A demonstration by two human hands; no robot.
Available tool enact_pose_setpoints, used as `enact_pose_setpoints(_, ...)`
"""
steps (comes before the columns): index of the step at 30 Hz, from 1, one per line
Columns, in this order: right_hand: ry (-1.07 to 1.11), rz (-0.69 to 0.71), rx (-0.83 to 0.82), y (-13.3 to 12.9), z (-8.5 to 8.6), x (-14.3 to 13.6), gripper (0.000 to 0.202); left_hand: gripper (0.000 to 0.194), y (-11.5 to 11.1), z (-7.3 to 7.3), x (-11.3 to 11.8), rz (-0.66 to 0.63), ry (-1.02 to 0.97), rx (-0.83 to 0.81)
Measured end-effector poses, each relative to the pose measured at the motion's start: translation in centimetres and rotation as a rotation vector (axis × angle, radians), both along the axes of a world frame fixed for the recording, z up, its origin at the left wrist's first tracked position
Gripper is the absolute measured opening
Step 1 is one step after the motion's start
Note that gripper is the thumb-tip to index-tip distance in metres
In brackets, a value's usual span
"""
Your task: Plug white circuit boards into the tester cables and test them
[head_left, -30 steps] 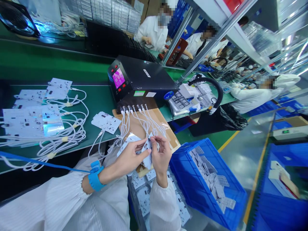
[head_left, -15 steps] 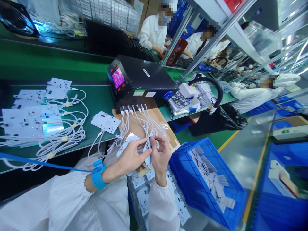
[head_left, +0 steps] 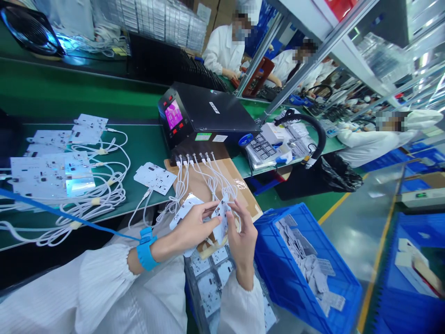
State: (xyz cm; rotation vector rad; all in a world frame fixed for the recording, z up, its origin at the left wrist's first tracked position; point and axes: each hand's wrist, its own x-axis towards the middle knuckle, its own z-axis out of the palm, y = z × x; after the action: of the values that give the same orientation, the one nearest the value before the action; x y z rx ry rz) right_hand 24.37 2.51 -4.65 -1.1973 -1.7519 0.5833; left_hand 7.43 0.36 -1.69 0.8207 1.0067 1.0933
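Note:
My left hand [head_left: 196, 227] pinches a small white circuit board [head_left: 219, 226] by its left edge, thumb across its face. On the other side, my right hand [head_left: 242, 232] has its thumb against the board and its fingers behind it, close to a white cable [head_left: 225, 191]. Whether the cable's plug sits in the board is hidden by the fingers. Under my left wrist lies another white board [head_left: 186, 211]. The cables run to a row of ports on a black tester box [head_left: 212, 111] with a lit pink screen. A blue wrist strap [head_left: 146, 253] circles my left wrist.
Cabled white boards [head_left: 38, 174] lie at the left, and a single board [head_left: 155, 177] rests near the table edge. A blue crate [head_left: 309, 260] of white pieces stands at my right. Below my hands is a tray of boards [head_left: 208, 290]. Co-workers sit beyond the bench.
My right hand has moved slightly right, its fingers opening from a tight pinch at the board's top. The board has turned to show more of its face.

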Motion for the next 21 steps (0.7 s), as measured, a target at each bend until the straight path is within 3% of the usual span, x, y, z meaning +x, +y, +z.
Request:
enact_pose_setpoints(4, -0.265, 0.08, 0.234, -3.6, 0.8, 1.9, 0.05, 0.06, 0.0, 0.1, 0.4, 0.026, 0.043, -0.041)
enact_pose_setpoints(9, -0.437, 0.066, 0.419, -5.1, -0.5, 2.8, 0.054, 0.071, 0.6, -0.4, 1.7, 0.002, -0.015, -0.042)
enact_pose_setpoints(11, -0.465, 0.036, 0.474, -4.3, -1.0, 3.8, 0.056, 0.072, 1.0, -0.2, 1.8, -0.044, -0.037, -0.003)
enact_pose_setpoints(15, -0.428, -0.05, 0.533, -1.3, -0.2, 6.9, 0.048, 0.05, 1.9, 1.3, 0.3, -0.119, 0.096, 0.079)
enact_pose_setpoints(18, -0.39, -0.095, 0.546, 1.3, 0.7, 9.1, 0.035, 0.043, 2.2, 2.6, -2.4, -0.038, 0.205, 0.095)
enact_pose_setpoints(21, -0.371, -0.08, 0.599, 3.1, 0.3, 10.7, 0.03, 0.037, 2.6, 3.7, -5.6, 0.084, 0.285, 0.171)
